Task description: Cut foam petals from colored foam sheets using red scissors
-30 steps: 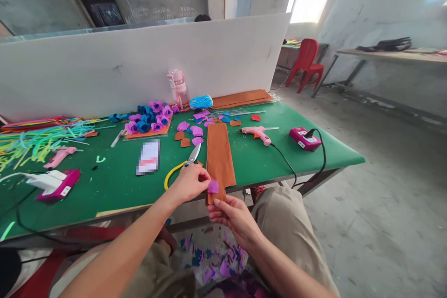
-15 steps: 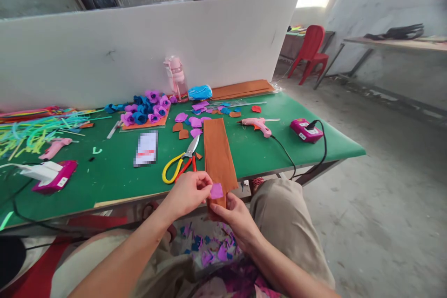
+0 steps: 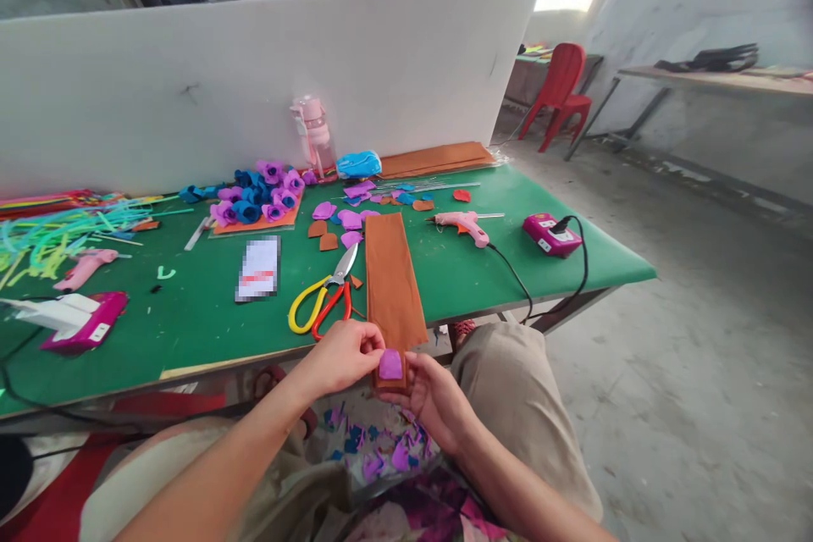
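Note:
A long brown strip of crepe-like sheet [image 3: 395, 271] lies over the table's front edge, its near end reaching toward me. On that end sits a small purple petal-shaped piece [image 3: 389, 365] with a rounded top. My left hand [image 3: 346, 353] pinches the petal piece at its left edge. From the right, my right hand [image 3: 435, 394] grips the brown strip's near end, thumb at its edge and fingers underneath. Scissors [image 3: 340, 271] with one yellow and one red handle lie partly spread, left of the strip. Brown and purple petal pieces [image 3: 351, 220] are scattered just beyond them.
A pink glue gun [image 3: 463, 224] and a magenta power socket [image 3: 551, 235], joined by a black cord, lie at right. Purple and blue paper flowers [image 3: 254, 196], a pink bottle [image 3: 313, 135] and a blue pouch [image 3: 359, 164] stand at the back. Scraps [image 3: 381, 440] lie below the table.
The purple piece has come down onto the brown strip's near end. My right thumb has shifted from the strip's face to its right edge. The view has shifted slightly.

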Demonstrator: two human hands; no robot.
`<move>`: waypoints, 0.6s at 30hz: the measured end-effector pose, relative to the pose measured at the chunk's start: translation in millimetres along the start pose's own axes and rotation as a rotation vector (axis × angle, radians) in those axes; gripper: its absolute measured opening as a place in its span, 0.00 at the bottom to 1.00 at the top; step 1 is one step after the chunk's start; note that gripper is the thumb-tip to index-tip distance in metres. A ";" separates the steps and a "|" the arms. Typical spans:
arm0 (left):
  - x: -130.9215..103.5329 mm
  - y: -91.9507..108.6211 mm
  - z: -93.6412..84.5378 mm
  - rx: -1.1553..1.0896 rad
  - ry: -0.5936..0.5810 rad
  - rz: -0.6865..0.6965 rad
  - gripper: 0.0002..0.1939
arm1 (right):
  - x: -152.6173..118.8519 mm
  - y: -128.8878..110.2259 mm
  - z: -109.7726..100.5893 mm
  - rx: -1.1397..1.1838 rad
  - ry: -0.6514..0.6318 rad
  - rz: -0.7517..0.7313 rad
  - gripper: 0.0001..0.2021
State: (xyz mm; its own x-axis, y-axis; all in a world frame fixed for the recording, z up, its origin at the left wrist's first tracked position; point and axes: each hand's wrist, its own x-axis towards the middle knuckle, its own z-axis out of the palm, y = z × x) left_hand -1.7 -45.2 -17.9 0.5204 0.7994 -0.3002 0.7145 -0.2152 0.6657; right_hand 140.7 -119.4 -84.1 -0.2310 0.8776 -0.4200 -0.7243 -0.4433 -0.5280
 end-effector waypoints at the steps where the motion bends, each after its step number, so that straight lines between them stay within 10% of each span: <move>1: -0.9 1.4 -0.5 0.007 0.001 0.000 0.09 | 0.5 0.5 1.1 -0.043 0.026 -0.007 0.12; 18: -6.5 4.5 2.6 0.097 0.058 -0.004 0.06 | 1.2 5.2 1.7 -0.250 0.115 0.023 0.21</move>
State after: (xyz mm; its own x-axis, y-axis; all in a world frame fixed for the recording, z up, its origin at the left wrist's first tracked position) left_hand -0.6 -52.8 -14.7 0.4914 0.8309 -0.2611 0.7599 -0.2625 0.5947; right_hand 135.5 -120.3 -86.1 -0.1600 0.8465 -0.5078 -0.5336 -0.5069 -0.6769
